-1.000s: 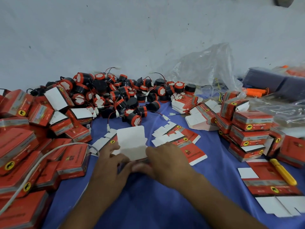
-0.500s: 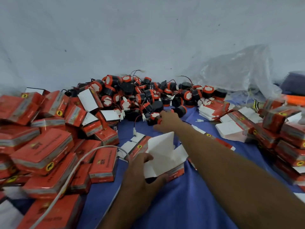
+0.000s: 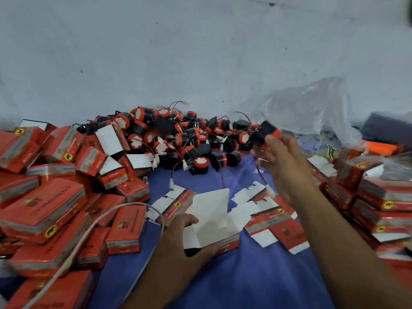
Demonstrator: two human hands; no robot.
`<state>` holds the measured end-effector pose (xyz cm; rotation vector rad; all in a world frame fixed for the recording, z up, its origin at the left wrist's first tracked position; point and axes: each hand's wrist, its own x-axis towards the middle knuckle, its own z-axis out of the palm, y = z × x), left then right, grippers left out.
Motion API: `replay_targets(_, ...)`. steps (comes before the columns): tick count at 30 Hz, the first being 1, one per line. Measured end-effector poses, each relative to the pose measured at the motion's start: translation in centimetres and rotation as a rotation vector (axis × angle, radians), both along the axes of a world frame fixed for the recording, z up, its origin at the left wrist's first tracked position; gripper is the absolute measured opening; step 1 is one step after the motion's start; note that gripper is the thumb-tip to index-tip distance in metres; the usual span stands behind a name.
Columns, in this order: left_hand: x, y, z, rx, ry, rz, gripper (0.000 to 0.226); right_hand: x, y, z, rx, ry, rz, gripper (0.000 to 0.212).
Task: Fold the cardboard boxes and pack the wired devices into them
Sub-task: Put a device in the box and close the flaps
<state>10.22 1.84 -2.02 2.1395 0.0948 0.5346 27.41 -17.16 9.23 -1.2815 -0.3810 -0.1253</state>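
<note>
My left hand (image 3: pixel 178 239) grips an open red cardboard box (image 3: pixel 214 221) with its white flaps standing up, resting on the blue cloth (image 3: pixel 245 275). My right hand (image 3: pixel 281 159) holds a black and orange wired device (image 3: pixel 266 132) lifted above the cloth, its red and black wire with a white plug (image 3: pixel 270 190) dangling below. A heap of the same wired devices (image 3: pixel 178 137) lies against the wall behind. Flat unfolded boxes (image 3: pixel 274 221) lie just right of the open box.
Closed red boxes are piled at the left (image 3: pixel 44 206) and stacked at the right (image 3: pixel 383 197). A white cable (image 3: pixel 89 233) crosses the left pile. A clear plastic bag (image 3: pixel 312 108) lies at the back right against the white wall.
My right hand reached to the device heap, took one device and lifted it to the right. My left hand kept hold of the open box. The view has shifted left.
</note>
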Motion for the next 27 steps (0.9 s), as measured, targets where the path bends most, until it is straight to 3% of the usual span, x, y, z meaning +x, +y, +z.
replay_targets(3,-0.1,-0.1,0.5,-0.023,0.002,-0.024,0.055,-2.9,-3.0,2.5,0.24,-0.025,0.01,0.008)
replay_targets(6,-0.2,-0.3,0.5,-0.026,-0.009,-0.044,0.063,-5.9,-4.7,4.2,0.082,-0.274,-0.073,0.03)
replay_targets(8,-0.3,-0.4,0.4,-0.003,-0.028,-0.048,0.063,-7.9,-5.0,4.1,-0.203,-0.465,-0.019,0.041)
replay_targets(10,-0.5,-0.6,0.5,-0.004,-0.049,-0.06,0.061,-9.3,-4.4,2.6,-0.659,-0.594,-0.023,0.051)
replay_targets(13,-0.7,-1.0,0.9,0.015,-0.074,-0.107,0.056,-10.4,-1.8,-0.8,-1.233,-0.752,0.019,0.043)
replay_targets(15,-0.7,-1.1,1.1,0.019,-0.099,-0.138,0.055,-10.7,-0.1,-2.7,-1.47,-0.808,0.068,0.04)
replay_targets(21,-0.5,-0.4,0.7,0.086,-0.134,-0.186,0.053,-10.1,0.5,-4.4,-1.372,-0.646,0.188,0.029)
replay_targets(27,-0.1,0.0,0.1,0.132,-0.121,-0.218,0.045,-10.1,0.4,-6.2,-1.369,-0.785,0.255,0.028)
